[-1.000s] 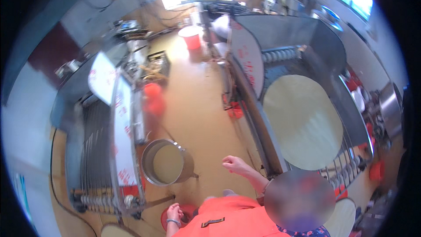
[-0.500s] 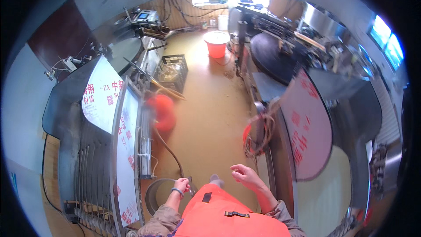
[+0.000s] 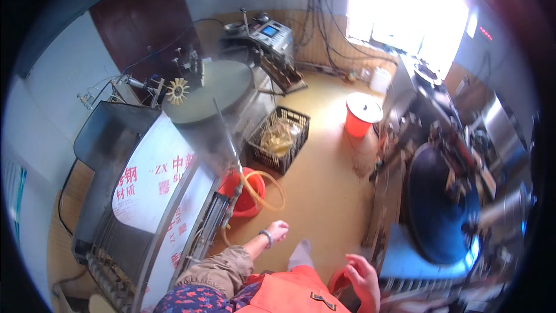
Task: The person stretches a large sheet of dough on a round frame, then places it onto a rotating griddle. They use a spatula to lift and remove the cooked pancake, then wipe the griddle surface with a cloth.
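Observation:
My left hand, with a band around the wrist, hangs over the floor with its fingers curled in and nothing visible in them. Nearest to it are a red bucket and a loop of yellowish hose in front of that bucket. Lower on the right is my right hand, empty, with its fingers apart. Part of a red container shows beside that hand. An orange-red apron covers my front, and one foot is out ahead.
Left stands a machine with a film-covered metal panel and a round greenish plate. A black crate of yellowish material sits beside it. Farther off is a red bucket with a white lid. At right, another machine has a dark round plate.
My view has turned left and moved forward along the aisle. The crate and buckets appear nearer and farther right. Both hands have swung, the left curled and the right with fingers apart.

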Available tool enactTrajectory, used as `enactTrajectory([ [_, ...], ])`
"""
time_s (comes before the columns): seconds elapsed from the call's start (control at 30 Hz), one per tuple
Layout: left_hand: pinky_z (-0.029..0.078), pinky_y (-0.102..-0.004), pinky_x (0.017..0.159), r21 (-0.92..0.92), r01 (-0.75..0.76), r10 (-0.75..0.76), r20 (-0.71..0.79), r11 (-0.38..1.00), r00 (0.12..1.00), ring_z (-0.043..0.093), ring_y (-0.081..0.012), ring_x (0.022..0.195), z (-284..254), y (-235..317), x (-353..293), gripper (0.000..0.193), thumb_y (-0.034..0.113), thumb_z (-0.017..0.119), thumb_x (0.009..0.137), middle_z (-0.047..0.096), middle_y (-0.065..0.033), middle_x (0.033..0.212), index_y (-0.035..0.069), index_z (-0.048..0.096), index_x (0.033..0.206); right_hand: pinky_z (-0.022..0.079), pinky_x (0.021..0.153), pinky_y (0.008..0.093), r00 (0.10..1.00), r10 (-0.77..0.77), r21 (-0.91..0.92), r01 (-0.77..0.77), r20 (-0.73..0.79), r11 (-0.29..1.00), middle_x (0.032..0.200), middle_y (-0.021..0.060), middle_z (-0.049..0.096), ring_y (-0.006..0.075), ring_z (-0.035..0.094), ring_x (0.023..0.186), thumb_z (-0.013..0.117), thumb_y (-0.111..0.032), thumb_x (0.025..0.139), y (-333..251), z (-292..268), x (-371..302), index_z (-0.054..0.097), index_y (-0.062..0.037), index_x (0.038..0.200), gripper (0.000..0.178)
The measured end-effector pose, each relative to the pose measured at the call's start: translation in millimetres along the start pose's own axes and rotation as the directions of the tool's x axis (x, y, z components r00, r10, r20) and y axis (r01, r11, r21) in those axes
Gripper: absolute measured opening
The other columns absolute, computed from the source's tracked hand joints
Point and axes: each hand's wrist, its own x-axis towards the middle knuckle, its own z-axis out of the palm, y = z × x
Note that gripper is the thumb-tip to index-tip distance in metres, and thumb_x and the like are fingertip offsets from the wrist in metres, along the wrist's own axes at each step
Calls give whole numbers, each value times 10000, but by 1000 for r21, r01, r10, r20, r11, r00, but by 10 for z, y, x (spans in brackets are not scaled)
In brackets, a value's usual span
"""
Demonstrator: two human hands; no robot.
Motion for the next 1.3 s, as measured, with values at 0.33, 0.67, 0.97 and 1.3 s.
enactTrajectory([
  [0.33, 469, -240, 511, -124, 245, -266, -191, 961, 945, 550, -107, 558, -827, 1488, 1563, 293, 131, 577, 856, 617, -69, 787, 25, 542, 1127, 459, 698, 252, 998, 55, 117, -50, -41, 992, 866, 45, 594, 148, 551, 740, 596, -107, 873, -717, -811, 2683, 556, -19, 1154, 296],
  [0.67, 493, -247, 607, -152, 13, 6, 124, 988, 992, 577, -109, 686, -1062, 3544, 4304, 307, 183, 578, 887, 595, -50, 827, 30, 510, 1144, 442, 633, 216, 996, 41, -4, -41, 74, 999, 779, 25, 576, 90, 541, 683, 583, -40, 862, -1977, -867, 6217, 548, 22, 1121, 269],
  [0.97, 476, -292, 621, 83, -286, 291, -55, 954, 955, 559, -127, 647, -1418, 5118, 5613, 321, 180, 597, 867, 594, -44, 759, 31, 550, 1147, 487, 680, 244, 949, 206, -174, -167, 238, 971, 816, 45, 621, 109, 589, 722, 591, -93, 877, -2653, -945, 9062, 569, 11, 1136, 279],
  [1.3, 494, -270, 626, -218, -178, 62, -453, 960, 889, 591, -107, 681, -1784, 6098, 7282, 267, 165, 602, 872, 623, -33, 785, 37, 568, 1104, 481, 677, 273, 778, 107, -398, 193, 620, 897, 801, 52, 640, 119, 593, 724, 586, -189, 862, -3433, -821, 12563, 588, -27, 1134, 316],
])
